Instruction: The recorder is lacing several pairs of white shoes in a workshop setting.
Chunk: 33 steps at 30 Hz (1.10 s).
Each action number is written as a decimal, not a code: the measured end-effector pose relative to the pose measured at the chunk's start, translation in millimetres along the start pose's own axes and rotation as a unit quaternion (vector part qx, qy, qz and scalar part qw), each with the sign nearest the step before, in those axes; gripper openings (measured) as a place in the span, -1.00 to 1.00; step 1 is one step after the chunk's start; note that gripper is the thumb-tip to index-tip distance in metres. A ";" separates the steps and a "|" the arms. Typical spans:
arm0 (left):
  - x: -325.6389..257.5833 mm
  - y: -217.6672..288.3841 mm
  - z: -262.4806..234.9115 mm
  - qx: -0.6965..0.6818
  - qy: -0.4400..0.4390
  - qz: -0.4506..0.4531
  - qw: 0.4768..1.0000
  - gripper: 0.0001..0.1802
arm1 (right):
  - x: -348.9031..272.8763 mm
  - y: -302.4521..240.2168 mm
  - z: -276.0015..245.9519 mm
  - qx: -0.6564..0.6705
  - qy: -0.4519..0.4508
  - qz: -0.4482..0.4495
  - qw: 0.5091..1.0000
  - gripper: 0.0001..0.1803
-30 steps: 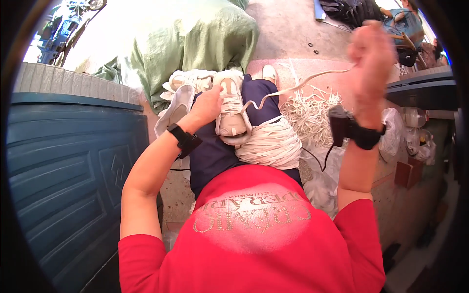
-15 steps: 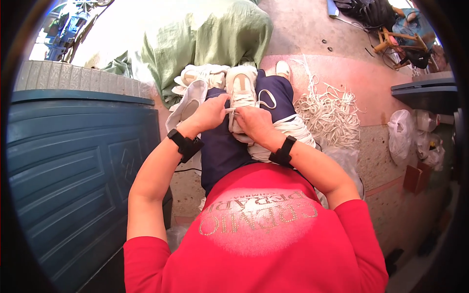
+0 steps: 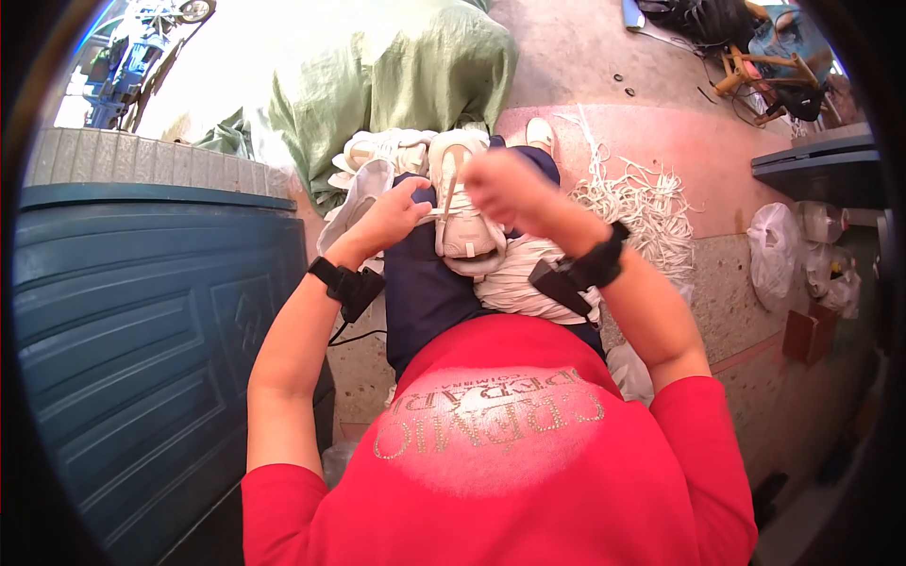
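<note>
A white-and-beige sneaker point(image 3: 469, 238) lies across my lap, its heel opening toward me and its toe pointing away. At its left side my left hand point(image 3: 394, 219) pinches a white shoelace point(image 3: 435, 216) between thumb and finger, close to the eyelets. Above the shoe's right side, my right hand point(image 3: 510, 191) is raised with curled fingers, smeared by motion; what it grips is hidden. Another pale shoe point(image 3: 363, 200) leans beside my left thigh. A bundle of white laces point(image 3: 528, 281) rests on my right thigh.
More sneakers point(image 3: 389, 151) sit beyond my knees, before a green cloth-covered heap point(image 3: 396, 75). A tangled pile of laces point(image 3: 646, 212) lies on the floor at right. A blue panelled door point(image 3: 142, 340) stands at left. Plastic bags point(image 3: 774, 255) and a carton point(image 3: 809, 332) are far right.
My right hand has lifted off the shoe's laces and moved up and right. The lace loop at the shoe's right side no longer shows. My left hand has shifted slightly left, away from the shoe.
</note>
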<state>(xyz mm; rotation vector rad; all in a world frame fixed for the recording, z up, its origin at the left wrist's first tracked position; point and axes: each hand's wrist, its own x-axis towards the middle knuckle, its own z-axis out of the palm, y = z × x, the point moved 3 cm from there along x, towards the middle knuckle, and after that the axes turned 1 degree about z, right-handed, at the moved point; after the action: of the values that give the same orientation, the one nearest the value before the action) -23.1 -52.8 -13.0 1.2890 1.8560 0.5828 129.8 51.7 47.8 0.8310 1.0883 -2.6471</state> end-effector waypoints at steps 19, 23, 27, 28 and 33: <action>3.0 6.5 -173.4 -0.616 0.135 0.083 0.772 -0.80 | -173.0 -152.2 -155.4 0.201 0.122 -0.486 0.842 -0.71; -39.8 -71.7 -227.2 -0.618 0.302 0.012 0.725 -0.76 | -113.7 -75.7 -169.8 -0.018 0.334 -0.380 0.862 -0.88; -37.2 -64.7 -165.2 -0.519 0.278 -0.162 0.792 -0.71 | -42.0 16.1 -91.4 -0.302 0.214 -0.178 0.912 -0.80; -33.0 -56.3 -137.4 -0.503 0.231 -0.181 0.813 -0.73 | -28.3 31.0 -80.3 -0.378 0.193 -0.189 0.886 -0.81; -25.6 -23.3 -12.3 -0.338 0.061 -0.149 0.927 -0.78 | 10.2 71.4 -70.4 -0.644 0.196 -0.345 0.654 -0.89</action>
<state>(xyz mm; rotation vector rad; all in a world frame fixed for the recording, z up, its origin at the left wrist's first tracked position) -41.7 -84.5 -14.2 0.5150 1.6734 1.0342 176.5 49.3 -41.5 0.6161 3.1912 -1.1047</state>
